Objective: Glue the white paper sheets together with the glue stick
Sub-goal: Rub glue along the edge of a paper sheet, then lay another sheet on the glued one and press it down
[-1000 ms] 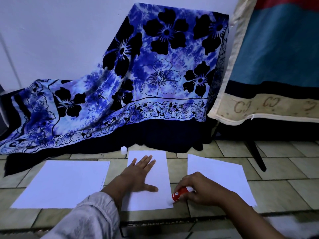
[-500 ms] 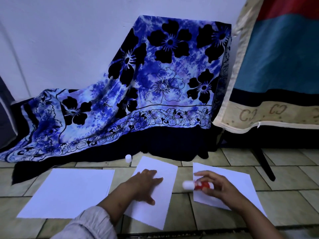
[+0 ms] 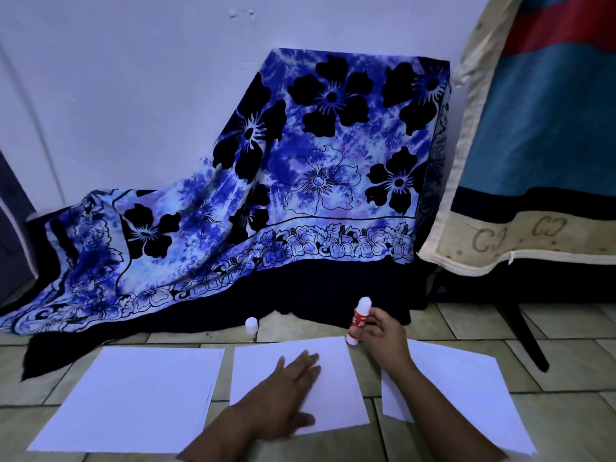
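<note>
Three white paper sheets lie on the tiled floor: a left stack (image 3: 133,398), a middle sheet (image 3: 336,371) and a right sheet (image 3: 466,395). My left hand (image 3: 283,391) lies flat on the middle sheet, fingers spread. Above that sheet's far right corner, my right hand (image 3: 383,338) holds the red and white glue stick (image 3: 359,318) nearly upright, its uncapped white tip pointing up. The glue stick's white cap (image 3: 251,325) stands on the floor just beyond the sheets.
A blue flowered cloth (image 3: 300,195) drapes over furniture against the white wall right behind the sheets. A blue, red and cream mattress or cushion (image 3: 533,161) leans at the right, with a dark leg (image 3: 523,331) on the floor beside the right sheet.
My right hand lifted the glue stick from the middle sheet's near right corner to its far right corner and turned it upright. My left hand turned the sheet and now lies flat on it.
</note>
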